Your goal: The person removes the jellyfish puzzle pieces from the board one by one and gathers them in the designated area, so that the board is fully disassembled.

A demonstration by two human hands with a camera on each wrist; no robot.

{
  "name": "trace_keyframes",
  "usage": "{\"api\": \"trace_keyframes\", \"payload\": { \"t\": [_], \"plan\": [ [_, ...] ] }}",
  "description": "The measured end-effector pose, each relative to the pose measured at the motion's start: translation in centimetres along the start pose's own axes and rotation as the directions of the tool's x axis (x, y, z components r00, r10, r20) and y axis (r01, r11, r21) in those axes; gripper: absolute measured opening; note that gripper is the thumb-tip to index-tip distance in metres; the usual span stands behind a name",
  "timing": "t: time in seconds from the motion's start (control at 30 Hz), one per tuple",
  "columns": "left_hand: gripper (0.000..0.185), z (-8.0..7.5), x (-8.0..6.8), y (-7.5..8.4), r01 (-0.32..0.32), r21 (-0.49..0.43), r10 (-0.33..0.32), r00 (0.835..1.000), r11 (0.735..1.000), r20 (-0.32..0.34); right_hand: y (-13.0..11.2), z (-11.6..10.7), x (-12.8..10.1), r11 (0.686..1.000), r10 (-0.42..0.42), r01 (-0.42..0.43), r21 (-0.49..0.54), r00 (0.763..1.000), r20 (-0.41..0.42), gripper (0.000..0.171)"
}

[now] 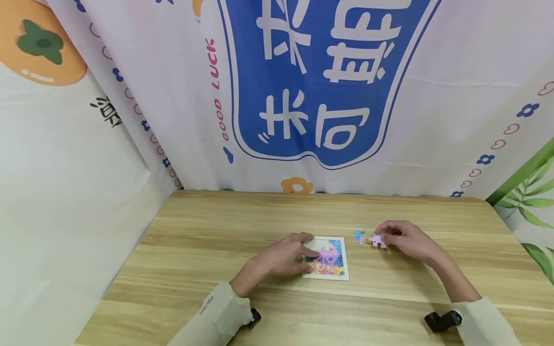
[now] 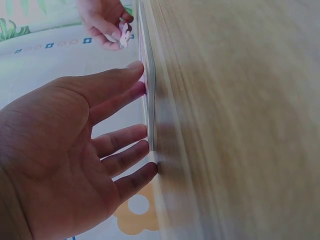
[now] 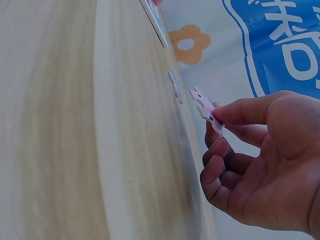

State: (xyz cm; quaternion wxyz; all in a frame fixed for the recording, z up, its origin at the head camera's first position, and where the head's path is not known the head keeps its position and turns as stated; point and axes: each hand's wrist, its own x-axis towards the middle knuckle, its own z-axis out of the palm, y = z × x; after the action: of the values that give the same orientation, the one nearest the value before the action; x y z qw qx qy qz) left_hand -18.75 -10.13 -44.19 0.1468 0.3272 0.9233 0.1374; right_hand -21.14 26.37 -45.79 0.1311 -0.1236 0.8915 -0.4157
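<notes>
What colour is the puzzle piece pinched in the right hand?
Pink with some white; the puzzle piece in the right hand shows best in the right wrist view.

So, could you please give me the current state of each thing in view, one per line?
Puzzle board: flat on the table, partly filled, steadied by the left hand.
Pink puzzle piece: pinched in the right hand, raised off the table.
Blue puzzle piece: loose on the table.

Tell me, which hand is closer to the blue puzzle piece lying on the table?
Right. The right hand pinches a pink piece just beside the blue piece; the left hand rests on the puzzle board, farther away.
</notes>
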Motion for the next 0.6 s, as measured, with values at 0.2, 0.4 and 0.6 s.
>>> {"api": "trace_keyframes", "payload": {
  "t": [0.2,0.4,0.6],
  "plan": [
    [0.043,0.04,0.01,-0.02,-0.003,0.003,0.003,1.0,1.0,-0.005,0.17,-0.32,-0.21,1.0,-0.002,0.002,0.01,1.0,-0.002,0.021],
    [0.043,0.12,0.13,0.03,-0.005,0.01,0.005,1.0,1.0,-0.004,0.26,-0.23,-0.07,0.999,0.007,-0.007,-0.035,1.0,-0.013,0.019],
    [0.043,0.14,0.17,0.02,-0.001,0.011,0.001,1.0,1.0,-0.004,0.23,-0.24,0.41,0.994,-0.022,0.018,-0.109,0.999,-0.041,0.018]
  ]
}}
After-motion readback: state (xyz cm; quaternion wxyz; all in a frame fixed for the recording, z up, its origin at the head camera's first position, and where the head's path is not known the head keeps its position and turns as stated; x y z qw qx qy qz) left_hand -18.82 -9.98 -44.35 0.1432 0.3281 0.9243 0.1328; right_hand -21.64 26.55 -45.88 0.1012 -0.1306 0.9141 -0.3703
